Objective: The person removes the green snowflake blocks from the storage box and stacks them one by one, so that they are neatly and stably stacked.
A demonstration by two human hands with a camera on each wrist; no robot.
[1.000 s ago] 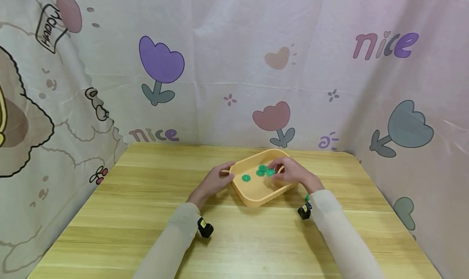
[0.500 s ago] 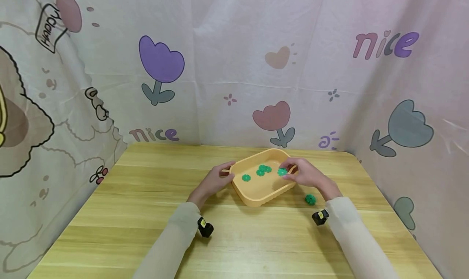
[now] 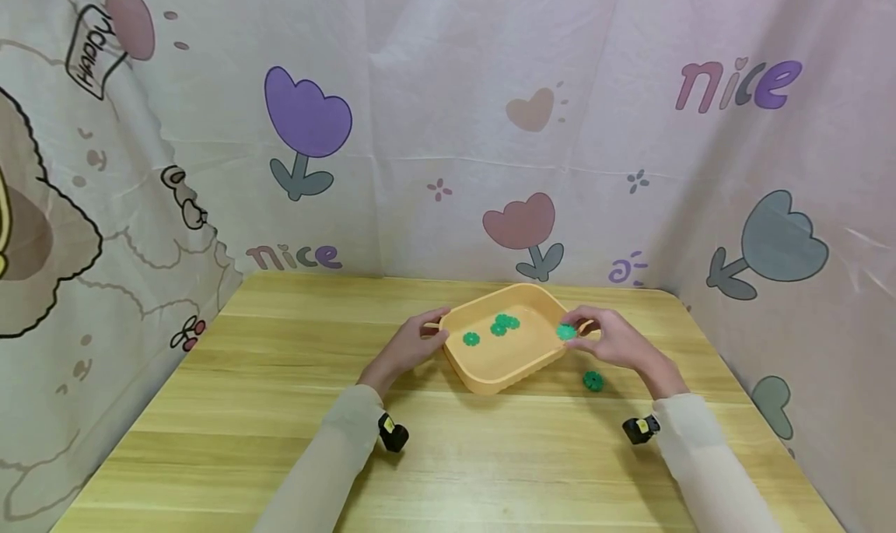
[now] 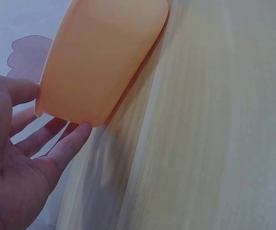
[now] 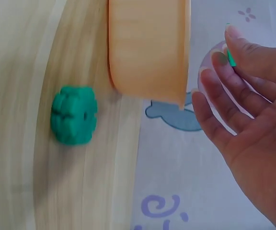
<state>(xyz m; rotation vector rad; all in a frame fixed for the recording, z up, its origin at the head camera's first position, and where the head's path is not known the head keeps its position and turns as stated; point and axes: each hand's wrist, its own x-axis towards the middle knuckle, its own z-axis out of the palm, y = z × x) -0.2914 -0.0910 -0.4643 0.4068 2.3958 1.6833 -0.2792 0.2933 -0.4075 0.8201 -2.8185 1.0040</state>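
Observation:
A yellow-orange plastic tray (image 3: 483, 366) with rounded corners sits on the table, several green flower-shaped discs (image 3: 471, 338) lying inside. At its left end, my left hand (image 3: 406, 350) grips the handle and rim; in the left wrist view the thumb is on the rim (image 4: 38, 98) and the fingers reach beneath. My right hand (image 3: 616, 338) pinches another green flower-shaped disc (image 3: 566, 331) over the tray's right end. Only a green sliver of it shows between thumb and forefinger in the right wrist view. A thicker, notched green piece (image 5: 74, 115) rests on the table below that hand.
The wood-grain table (image 3: 490, 463) meets a printed curtain (image 3: 420, 89) at the back and sides. A small black camera (image 3: 393, 433) is worn on the left wrist, another black camera (image 3: 640, 429) on the right.
My right hand has moved right, from over the tray's inside to its right end, carrying the disc. The green piece on the table has come out from behind the right wrist. My left hand stays put.

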